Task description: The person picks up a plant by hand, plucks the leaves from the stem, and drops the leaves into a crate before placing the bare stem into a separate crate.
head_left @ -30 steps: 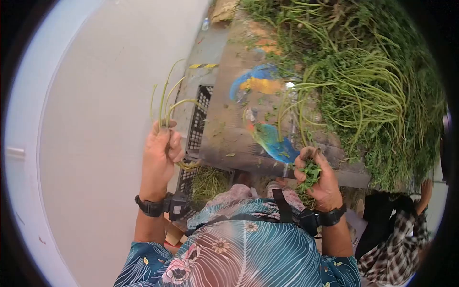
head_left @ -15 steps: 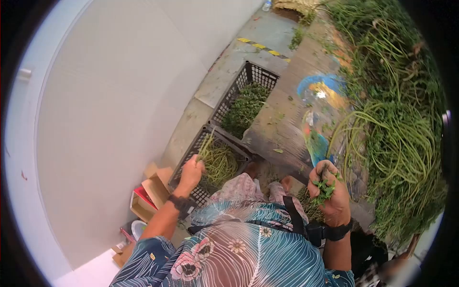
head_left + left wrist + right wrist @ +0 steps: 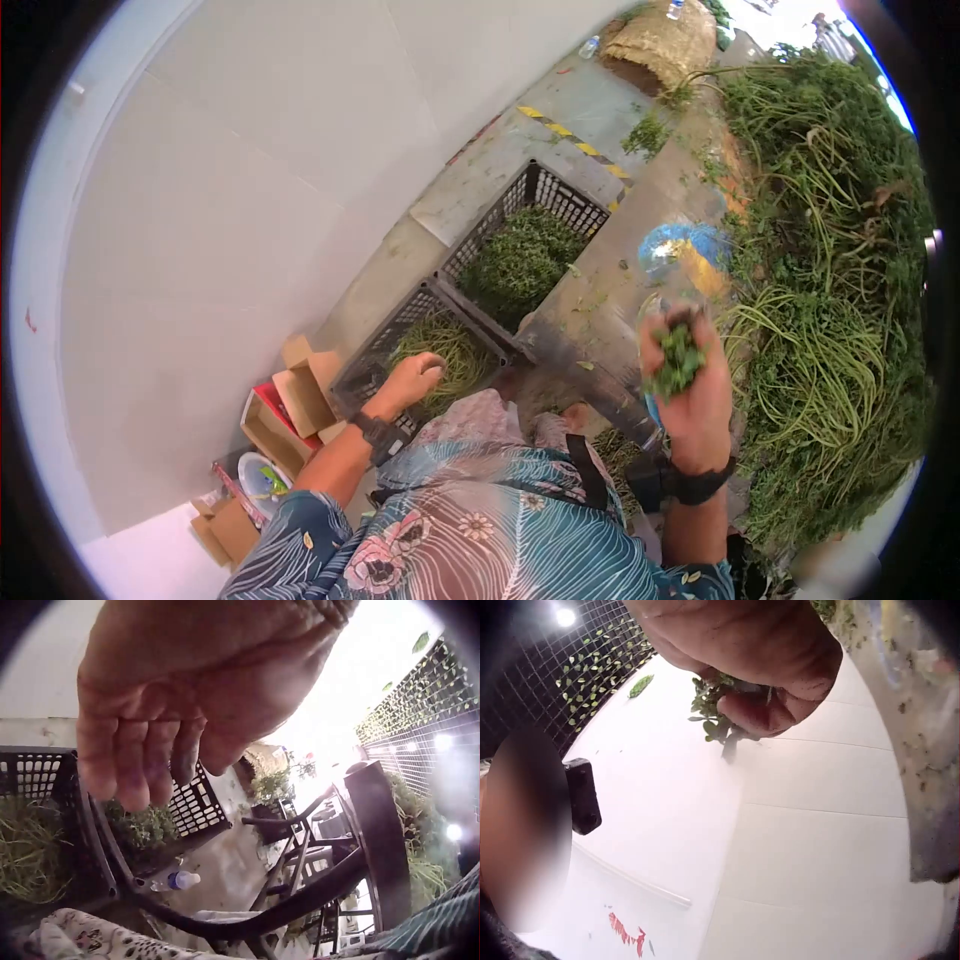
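Floor (image 3: 485,175) visible left of table (image 3: 592,315) edge, past crates (image 3: 385,342). Left hand (image 3: 410,384) released, fingers loose, near stems (image 3: 455,350) left of table; right hand (image 3: 705,395) at table edge, clenched round leaves (image 3: 680,364).

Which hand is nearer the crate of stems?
Left. The left hand is just over the crate of stems; the right hand, holding leaves, is well off to its right.

Over there, the person's left hand (image 3: 187,690) hangs with bent fingers (image 3: 131,765) near a black crate (image 3: 64,784) of stems (image 3: 30,859) and another crate (image 3: 199,801) of leaves (image 3: 146,827); a bottle (image 3: 180,880) lies on the floor (image 3: 221,859).
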{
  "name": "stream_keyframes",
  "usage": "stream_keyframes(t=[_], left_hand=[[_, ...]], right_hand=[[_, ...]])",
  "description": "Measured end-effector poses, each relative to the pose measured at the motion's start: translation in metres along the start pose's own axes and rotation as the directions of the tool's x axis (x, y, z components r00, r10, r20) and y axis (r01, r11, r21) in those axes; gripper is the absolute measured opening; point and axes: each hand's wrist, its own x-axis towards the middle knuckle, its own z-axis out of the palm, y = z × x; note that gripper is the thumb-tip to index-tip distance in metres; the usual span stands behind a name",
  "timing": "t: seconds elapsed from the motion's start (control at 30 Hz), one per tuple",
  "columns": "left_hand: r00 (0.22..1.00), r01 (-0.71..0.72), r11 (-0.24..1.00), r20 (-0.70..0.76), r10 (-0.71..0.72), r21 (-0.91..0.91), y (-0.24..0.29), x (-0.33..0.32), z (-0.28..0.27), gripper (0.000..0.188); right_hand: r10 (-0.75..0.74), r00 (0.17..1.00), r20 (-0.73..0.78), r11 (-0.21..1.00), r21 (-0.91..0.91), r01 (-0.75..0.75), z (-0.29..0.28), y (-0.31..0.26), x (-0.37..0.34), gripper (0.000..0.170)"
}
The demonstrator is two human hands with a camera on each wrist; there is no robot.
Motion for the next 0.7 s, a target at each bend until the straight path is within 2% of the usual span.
stream_keyframes(t=[0.03,0.07,0.1,0.13,0.17,0.2,0.23,0.33,0.43,0.53,0.6,0.7], left_hand=[[0.997,0.073,0.997,0.019,-0.072,-0.011,0.032,-0.009,-0.006,0.030],[0.999,0.039,0.998,-0.002,-0.039,-0.040,0.028,-0.007,-0.005,0.031],[1.000,-0.007,0.998,-0.002,0.007,-0.069,0.019,-0.007,-0.004,0.031],[1.000,-0.001,0.999,0.020,0.002,-0.049,0.016,-0.002,-0.004,0.031],[0.999,0.010,1.000,0.038,-0.009,-0.022,0.019,0.001,-0.007,0.030],[0.999,0.050,0.985,-0.005,-0.051,-0.166,0.029,-0.001,-0.008,0.031],[0.999,0.045,0.983,0.013,-0.044,-0.178,0.026,0.002,-0.012,0.031],[0.999,-0.005,0.986,0.043,0.013,-0.168,0.053,0.011,-0.025,0.029],[0.995,-0.093,0.982,0.027,0.099,-0.164,0.100,0.000,-0.020,0.027],[0.967,-0.248,0.962,0.032,0.252,-0.111,0.144,0.010,-0.008,0.023],[0.938,-0.336,0.940,0.074,0.340,-0.059,0.186,0.004,0.006,0.022],[0.944,-0.283,0.953,0.145,0.296,-0.107,0.245,0.004,0.025,0.021]], right_hand=[[-0.046,0.998,-0.038,0.997,0.062,0.049,0.010,-0.005,0.010,0.015],[-0.283,0.955,0.093,0.858,-0.421,0.296,0.015,-0.004,0.020,0.021],[-0.409,0.859,0.309,0.505,-0.707,0.495,0.012,-0.001,0.038,0.024],[-0.505,0.701,0.503,0.028,-0.803,0.596,0.009,0.002,0.057,0.027],[-0.470,0.794,0.385,0.255,-0.803,0.540,0.024,0.001,0.067,0.032],[-0.423,0.870,0.255,0.480,-0.751,0.453,0.040,0.000,0.077,0.037],[-0.366,0.923,0.122,0.667,-0.657,0.351,0.055,-0.001,0.086,0.042],[-0.570,0.770,0.287,0.319,-0.786,0.530,0.035,-0.002,0.090,0.038],[-0.304,0.933,0.191,0.447,-0.837,0.317,0.002,-0.015,0.049,0.027],[-0.328,0.941,-0.082,0.729,-0.655,0.197,-0.033,-0.013,0.010,0.023],[-0.321,0.934,-0.153,0.731,-0.667,0.142,-0.063,-0.018,-0.019,0.022],[-0.309,0.912,-0.272,0.779,-0.622,0.078,-0.094,-0.019,-0.059,0.023]])
